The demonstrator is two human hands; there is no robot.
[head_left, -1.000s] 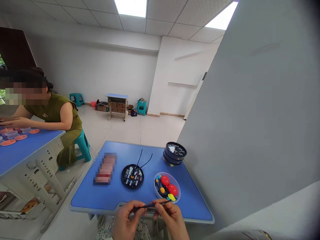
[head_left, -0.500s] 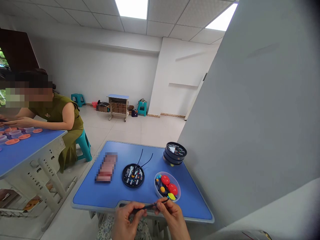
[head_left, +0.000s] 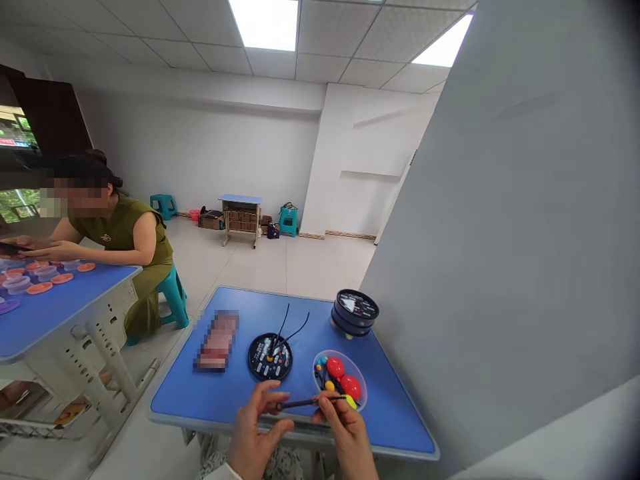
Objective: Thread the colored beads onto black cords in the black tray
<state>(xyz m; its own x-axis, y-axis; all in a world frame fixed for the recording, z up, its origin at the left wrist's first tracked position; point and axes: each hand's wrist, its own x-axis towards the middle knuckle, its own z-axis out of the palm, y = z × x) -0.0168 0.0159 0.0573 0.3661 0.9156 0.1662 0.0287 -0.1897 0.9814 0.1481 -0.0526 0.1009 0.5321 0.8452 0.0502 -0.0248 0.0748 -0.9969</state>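
Co-worker (head_left: 120, 230) in green sits far left, at another tabletop (head_left: 107, 283) set with small tubs (head_left: 17, 285) and orange lids (head_left: 40, 288). On the nearer blue tabletop (head_left: 175, 397), a flat item (head_left: 217, 340) (blurred beyond naming) lies at left. Next comes the left hand (head_left: 255, 427) at the near edge, its thumb and fingers spread apart around one end of a thin black rod (head_left: 297, 404); whether a fingertip touches it, I cannot tell. Beyond lies a black disc (head_left: 257, 367) with two thin wires (head_left: 283, 323) rising from it. The right hand (head_left: 347, 430) pinches the rod between thumb and fingers, holding it nearly level. To hold it well, keep that pinch light, since something so slim could bend, and let the left thumb and forefinger steady the free end. Just behind the right hand, a clear bowl (head_left: 365, 387) holds red balls (head_left: 335, 367); stay above its rim. Farther back at right stands a stack (head_left: 355, 313) of black discs.
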